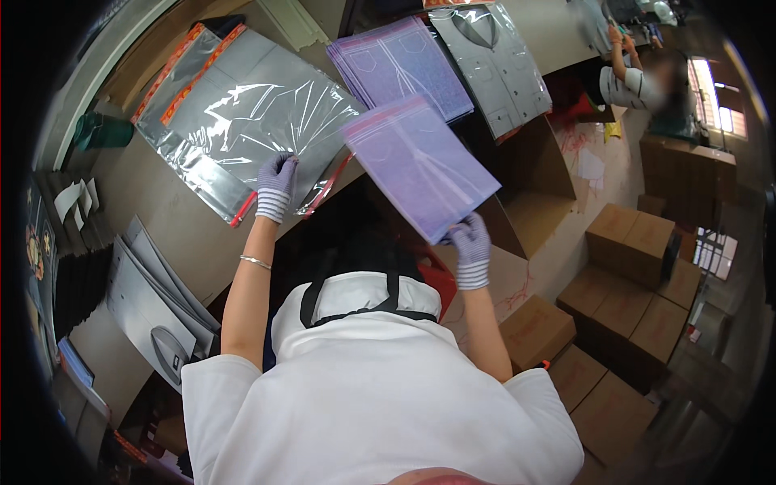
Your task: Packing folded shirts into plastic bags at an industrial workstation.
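In the head view, the gloved right hand [470, 246] grips a flat purple packet [424, 170], pale-streaked and darker along its top edge, by its lower corner, in front of the table [166, 194]. The left hand [277, 184] pinches a shiny clear bag [250, 105]; glare obscures its surface. The packet partly hides a purple stack [400, 65].

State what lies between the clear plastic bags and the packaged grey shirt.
In the head view, a stack of purple packages lies there, partly covered by a similar package in the right hand.
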The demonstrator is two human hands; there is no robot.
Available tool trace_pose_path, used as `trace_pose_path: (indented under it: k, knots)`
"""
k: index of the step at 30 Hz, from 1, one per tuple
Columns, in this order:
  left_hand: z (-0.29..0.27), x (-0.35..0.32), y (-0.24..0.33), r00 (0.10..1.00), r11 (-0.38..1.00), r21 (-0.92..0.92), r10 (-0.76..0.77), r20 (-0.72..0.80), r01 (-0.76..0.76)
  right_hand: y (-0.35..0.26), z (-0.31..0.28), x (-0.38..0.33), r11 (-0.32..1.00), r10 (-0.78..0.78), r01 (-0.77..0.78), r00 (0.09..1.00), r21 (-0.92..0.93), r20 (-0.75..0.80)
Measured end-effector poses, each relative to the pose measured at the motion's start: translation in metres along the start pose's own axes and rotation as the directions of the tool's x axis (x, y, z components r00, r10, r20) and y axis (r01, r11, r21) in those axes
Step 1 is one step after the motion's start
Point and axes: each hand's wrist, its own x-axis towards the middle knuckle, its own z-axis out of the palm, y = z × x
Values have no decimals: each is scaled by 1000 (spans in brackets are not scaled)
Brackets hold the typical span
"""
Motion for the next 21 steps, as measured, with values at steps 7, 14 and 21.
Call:
trace_pose_path:
  k: [7,14,21]
  knots:
    - [-14,-9,21,999,999,14,34,-22,-33,17,44,-69,983,172,-155,966,-99,192]
    - [-51,-30,21,999,987,-157,-25,-27,20,1,37,-78,971,203,-169,958,-171,203]
    - [-51,-48,27,997,994,-82,63,-41,-66,-12,67,-94,985,139,-93,925,-143,354]
